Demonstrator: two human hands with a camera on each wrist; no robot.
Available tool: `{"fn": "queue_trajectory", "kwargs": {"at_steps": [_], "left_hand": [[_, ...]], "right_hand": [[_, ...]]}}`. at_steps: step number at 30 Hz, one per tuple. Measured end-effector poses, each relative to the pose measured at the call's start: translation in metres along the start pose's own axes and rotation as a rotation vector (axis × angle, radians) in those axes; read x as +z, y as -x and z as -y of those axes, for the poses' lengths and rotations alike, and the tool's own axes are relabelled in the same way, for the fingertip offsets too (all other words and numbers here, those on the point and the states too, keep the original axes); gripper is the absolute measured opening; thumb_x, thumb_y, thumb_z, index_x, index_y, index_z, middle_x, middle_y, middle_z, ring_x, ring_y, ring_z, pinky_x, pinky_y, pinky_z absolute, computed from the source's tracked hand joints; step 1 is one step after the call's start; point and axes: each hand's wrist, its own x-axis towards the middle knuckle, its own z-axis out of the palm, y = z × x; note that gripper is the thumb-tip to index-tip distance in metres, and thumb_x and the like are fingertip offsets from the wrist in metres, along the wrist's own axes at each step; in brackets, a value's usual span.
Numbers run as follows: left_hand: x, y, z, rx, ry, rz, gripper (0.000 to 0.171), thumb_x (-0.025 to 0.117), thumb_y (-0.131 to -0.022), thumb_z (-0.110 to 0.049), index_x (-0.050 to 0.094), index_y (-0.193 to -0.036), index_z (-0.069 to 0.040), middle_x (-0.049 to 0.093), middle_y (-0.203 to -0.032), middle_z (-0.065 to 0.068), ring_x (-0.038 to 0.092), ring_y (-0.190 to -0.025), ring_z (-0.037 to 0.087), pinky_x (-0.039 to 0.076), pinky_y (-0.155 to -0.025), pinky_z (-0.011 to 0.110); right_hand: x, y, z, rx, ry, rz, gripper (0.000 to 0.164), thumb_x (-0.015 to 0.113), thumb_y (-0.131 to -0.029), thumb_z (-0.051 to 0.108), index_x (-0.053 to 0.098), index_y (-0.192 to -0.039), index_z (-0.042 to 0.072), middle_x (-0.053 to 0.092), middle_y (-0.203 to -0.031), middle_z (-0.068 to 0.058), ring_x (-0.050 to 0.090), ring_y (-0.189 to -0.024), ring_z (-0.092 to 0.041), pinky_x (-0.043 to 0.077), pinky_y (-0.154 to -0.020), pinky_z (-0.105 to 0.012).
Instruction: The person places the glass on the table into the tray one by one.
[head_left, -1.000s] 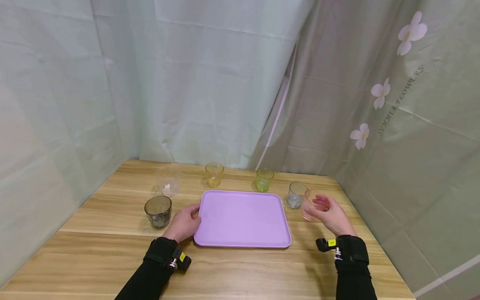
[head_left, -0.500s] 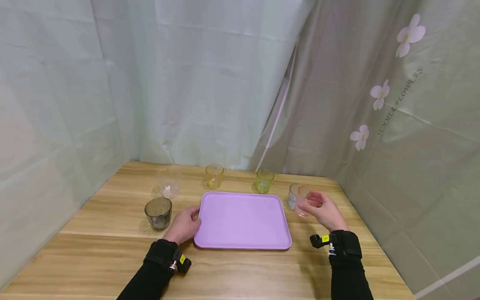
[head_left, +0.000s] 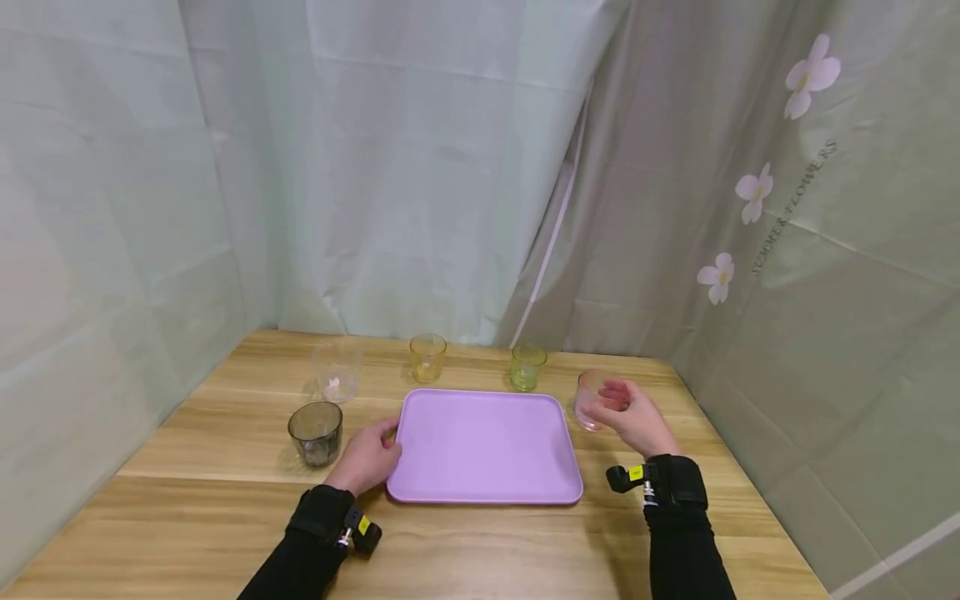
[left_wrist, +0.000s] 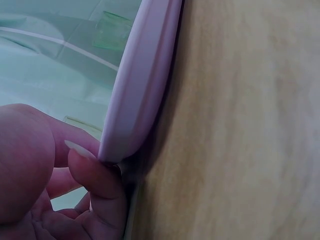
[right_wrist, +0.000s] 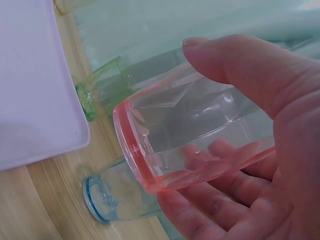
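Observation:
A purple tray [head_left: 483,450] lies flat on the wooden table. At its left edge, my left hand [head_left: 366,457] pinches the rim between thumb and fingers; the left wrist view shows the thumb [left_wrist: 95,172] right at the rim. Off the tray's right side, my right hand [head_left: 637,425] holds a pink glass [right_wrist: 135,145], thumb on one side and fingers round the other. Its base points toward the tray in the right wrist view. The pink glass overlaps a pale blue glass [right_wrist: 117,195] in the head view and mostly hides it there.
Behind the tray stand a yellow glass [head_left: 428,360] and a green glass [head_left: 528,368]. To the left are a clear glass [head_left: 337,371] and a smoky dark glass [head_left: 317,435]. Pale curtains [head_left: 405,167] close off the table's back and sides.
My right hand has moved left toward the tray with the pink glass, which has come in front of the pale blue one. My left hand and the tray have stayed in place.

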Motion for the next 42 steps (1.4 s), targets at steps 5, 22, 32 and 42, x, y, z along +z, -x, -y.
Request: {"fn": "queue_trajectory", "kwargs": {"at_steps": [5, 22, 32, 42], "left_hand": [[-0.001, 0.001, 0.000, 0.006, 0.001, -0.006, 0.055, 0.060, -0.102, -0.008, 0.054, -0.154, 0.010, 0.055, -0.082, 0.005, 0.052, -0.069, 0.019, 0.040, -0.063, 0.029], [-0.001, -0.001, -0.001, -0.001, 0.011, -0.003, 0.055, 0.061, -0.103, -0.008, 0.054, -0.155, 0.008, 0.055, -0.085, 0.006, 0.054, -0.073, 0.020, 0.041, -0.065, 0.030], [-0.001, 0.001, -0.001, -0.008, 0.010, 0.003, 0.056, 0.060, -0.103, -0.008, 0.053, -0.156, 0.008, 0.054, -0.084, 0.007, 0.052, -0.072, 0.021, 0.041, -0.065, 0.032], [-0.001, 0.002, -0.001, -0.011, 0.018, 0.005, 0.056, 0.060, -0.103, -0.008, 0.053, -0.156, 0.008, 0.054, -0.084, 0.007, 0.053, -0.072, 0.020, 0.041, -0.064, 0.031]], "right_hand": [[0.004, -0.002, 0.008, 0.002, 0.012, 0.011, 0.096, 0.085, -0.095, 0.045, 0.039, -0.165, -0.001, 0.055, -0.161, -0.024, 0.055, -0.146, -0.041, 0.045, -0.122, -0.060], [0.018, -0.011, 0.021, -0.035, -0.010, 0.027, 0.091, 0.085, -0.097, 0.040, 0.040, -0.164, -0.002, 0.056, -0.159, -0.025, 0.057, -0.144, -0.042, 0.049, -0.120, -0.057], [0.032, -0.016, 0.026, -0.040, -0.028, 0.031, 0.092, 0.087, -0.095, 0.039, 0.041, -0.164, 0.000, 0.057, -0.158, -0.024, 0.059, -0.142, -0.041, 0.053, -0.115, -0.054], [0.042, -0.021, 0.028, -0.063, -0.019, 0.037, 0.087, 0.086, -0.095, 0.038, 0.044, -0.162, 0.000, 0.058, -0.156, -0.024, 0.060, -0.141, -0.041, 0.050, -0.118, -0.057]]}}
